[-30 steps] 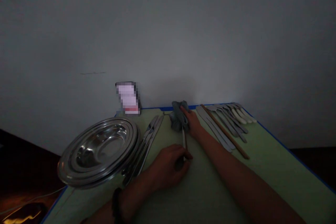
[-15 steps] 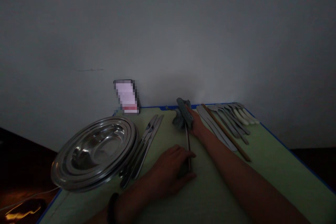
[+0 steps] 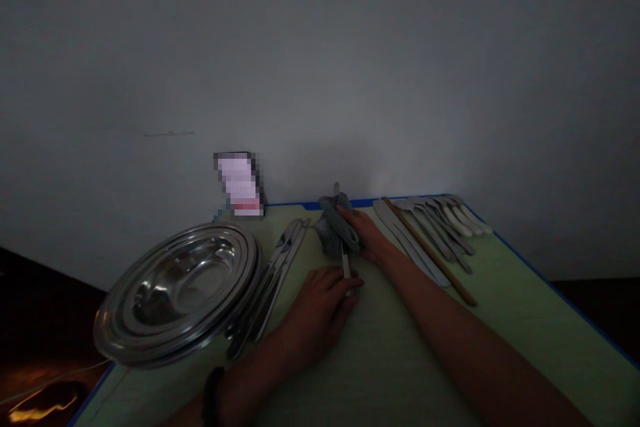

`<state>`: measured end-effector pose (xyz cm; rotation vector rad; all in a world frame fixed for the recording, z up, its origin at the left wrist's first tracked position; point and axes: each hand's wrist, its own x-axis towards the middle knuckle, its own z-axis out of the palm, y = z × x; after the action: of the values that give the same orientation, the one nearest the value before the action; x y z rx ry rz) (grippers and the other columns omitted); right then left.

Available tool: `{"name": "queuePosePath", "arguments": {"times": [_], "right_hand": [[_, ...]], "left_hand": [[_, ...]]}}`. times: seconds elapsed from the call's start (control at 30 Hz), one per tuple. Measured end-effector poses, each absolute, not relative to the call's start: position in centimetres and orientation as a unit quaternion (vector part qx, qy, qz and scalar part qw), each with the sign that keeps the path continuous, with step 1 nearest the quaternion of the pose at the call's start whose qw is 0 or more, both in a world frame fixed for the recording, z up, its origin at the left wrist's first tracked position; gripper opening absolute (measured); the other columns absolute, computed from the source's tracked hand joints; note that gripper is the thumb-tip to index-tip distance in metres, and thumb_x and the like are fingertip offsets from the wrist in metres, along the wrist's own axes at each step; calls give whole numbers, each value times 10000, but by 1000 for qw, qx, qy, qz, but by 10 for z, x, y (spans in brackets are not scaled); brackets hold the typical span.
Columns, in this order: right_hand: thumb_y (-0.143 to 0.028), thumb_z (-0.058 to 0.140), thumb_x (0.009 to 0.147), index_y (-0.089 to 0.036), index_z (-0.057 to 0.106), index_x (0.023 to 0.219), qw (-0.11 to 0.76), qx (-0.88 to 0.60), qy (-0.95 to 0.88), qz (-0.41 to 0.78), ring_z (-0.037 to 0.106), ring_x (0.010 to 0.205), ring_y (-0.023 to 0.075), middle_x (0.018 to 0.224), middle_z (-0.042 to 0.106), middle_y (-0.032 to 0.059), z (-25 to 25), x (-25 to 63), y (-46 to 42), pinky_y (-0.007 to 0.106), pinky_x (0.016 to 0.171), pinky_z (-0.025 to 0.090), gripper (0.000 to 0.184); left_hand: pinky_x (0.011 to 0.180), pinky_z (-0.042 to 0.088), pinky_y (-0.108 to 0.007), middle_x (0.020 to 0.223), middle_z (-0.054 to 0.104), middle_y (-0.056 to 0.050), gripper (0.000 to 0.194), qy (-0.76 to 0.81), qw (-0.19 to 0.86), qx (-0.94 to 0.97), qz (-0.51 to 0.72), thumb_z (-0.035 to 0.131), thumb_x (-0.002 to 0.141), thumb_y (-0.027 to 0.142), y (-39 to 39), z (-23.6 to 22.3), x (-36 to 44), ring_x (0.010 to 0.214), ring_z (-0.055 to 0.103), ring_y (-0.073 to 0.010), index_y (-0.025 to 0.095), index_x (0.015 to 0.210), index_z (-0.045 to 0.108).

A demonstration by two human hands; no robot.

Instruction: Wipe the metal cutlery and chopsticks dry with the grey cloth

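Note:
My left hand (image 3: 320,303) is closed around the lower end of a metal table knife (image 3: 346,264) above the middle of the table. A grey-green cloth (image 3: 330,233) is wrapped round the knife farther up, and my right hand (image 3: 367,235) grips it there. The knife's rounded tip sticks out beyond the cloth. Just left of my left hand lie several table knives (image 3: 277,267). To the right of my right hand, two flat knives (image 3: 410,243) rest beside a pair of wooden chopsticks (image 3: 435,257).
Stacked steel plates (image 3: 113,320) fill the table's left side. Forks and spoons (image 3: 443,233), some with white handles (image 3: 463,220), lie at the far right. A phone (image 3: 241,183) leans on the wall (image 3: 320,67) behind. Blue edging (image 3: 555,290) borders the green table (image 3: 500,333).
The cloth and my right hand have slid down the knife toward me, baring its tip. The knife has turned, and my left hand has moved slightly up and left with its lower end.

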<state>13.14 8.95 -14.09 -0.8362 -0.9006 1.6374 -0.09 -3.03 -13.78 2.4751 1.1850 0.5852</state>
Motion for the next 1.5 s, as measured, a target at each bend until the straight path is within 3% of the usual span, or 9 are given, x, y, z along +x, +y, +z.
{"name": "queuePosePath", "arguments": {"times": [0.17,0.37,0.57,0.73,0.83,1.0,1.2,1.33,1.5], "right_hand": [[-395,726,594,-144,654,691,529,-361,-364,677,592,568,140,577,650,5,-140,131,89,244,561,436,279],[-404,656,669,-178,643,714,552,-368,-318,677,608,616,149,630,667,1,-148,132,96,269,625,471,231],[-440,637,678,-192,628,768,550,-348,-300,697,623,624,167,666,676,4,-156,133,103,311,661,501,264],[-492,660,637,-189,637,761,561,-348,-331,674,617,638,168,677,678,4,-154,133,98,294,660,490,328],[-495,675,618,-186,638,743,572,-364,-365,638,597,620,152,660,670,-8,-152,131,95,267,630,464,335],[-475,663,649,-159,660,764,557,-384,-426,600,587,642,145,677,674,4,-151,128,92,257,636,435,336],[-453,674,646,-157,672,827,524,-385,-456,608,599,655,154,698,677,9,-150,129,90,265,642,445,348],[-512,639,662,-168,665,766,523,-395,-450,606,584,615,147,643,661,0,-148,128,88,257,608,436,360],[-558,652,618,-198,639,673,582,-362,-328,650,600,643,170,614,652,-4,-148,130,92,279,610,465,364]], "left_hand": [[1007,338,-420,1294,520,-53,354,385,150,891,186,498,871,217,-30,-138,-2,1208,409,-222,237,1224,507],[997,354,-352,1168,619,-57,253,296,141,931,161,469,893,248,-33,-132,-3,1170,476,-184,212,1112,590],[1022,343,-318,1217,590,-70,273,278,174,934,139,506,864,272,-37,-121,-4,1198,456,-172,202,1115,587],[1071,289,-416,1377,443,-45,504,347,177,911,134,552,836,323,-36,-125,-3,1350,205,-228,242,1315,418],[1063,287,-461,1417,368,-85,603,367,164,906,132,577,816,379,-36,-128,-2,1353,186,-256,249,1360,353],[1081,270,-425,1387,416,-66,452,362,162,911,117,479,887,286,-38,-129,0,1305,302,-220,251,1330,395],[1072,289,-440,1394,398,-84,374,389,161,894,154,418,902,232,-39,-130,0,1315,291,-220,211,1274,446],[1074,293,-412,1340,449,-97,348,384,175,889,179,455,863,203,-39,-128,0,1295,321,-214,194,1208,501],[1075,283,-419,1342,454,-91,350,381,192,886,183,503,827,194,-40,-125,0,1298,317,-221,205,1177,520]]}}
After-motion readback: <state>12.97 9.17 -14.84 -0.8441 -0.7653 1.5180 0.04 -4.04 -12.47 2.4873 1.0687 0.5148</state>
